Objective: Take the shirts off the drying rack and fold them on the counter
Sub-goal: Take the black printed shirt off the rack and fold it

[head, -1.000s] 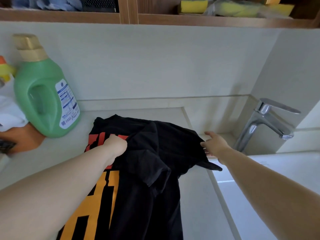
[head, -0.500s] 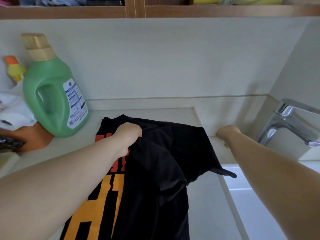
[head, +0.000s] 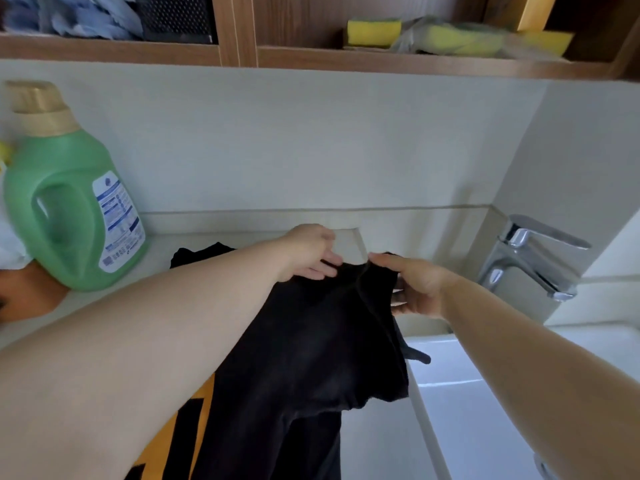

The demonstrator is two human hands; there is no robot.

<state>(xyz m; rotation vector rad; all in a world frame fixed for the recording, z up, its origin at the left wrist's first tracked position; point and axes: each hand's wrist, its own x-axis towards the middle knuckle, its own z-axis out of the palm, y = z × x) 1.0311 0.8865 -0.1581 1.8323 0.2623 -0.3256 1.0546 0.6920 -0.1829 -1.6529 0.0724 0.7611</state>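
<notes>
A black shirt with an orange print lies on the pale counter, its lower part hanging toward me. One side is folded over, so mostly plain black fabric shows. My left hand rests with straight fingers on the shirt's far edge. My right hand holds the far right corner, thumb on top and fingers under the fabric. A small bit of the shirt hangs over the sink's rim.
A green detergent bottle stands at the back left, with an orange object beside it. A white sink and chrome faucet lie to the right. Overhead, a wooden shelf holds yellow sponges.
My left hand carried the gripped fabric rightward across the shirt and now lies flat on it, covering most of the print. My right hand came back to the shirt's right corner.
</notes>
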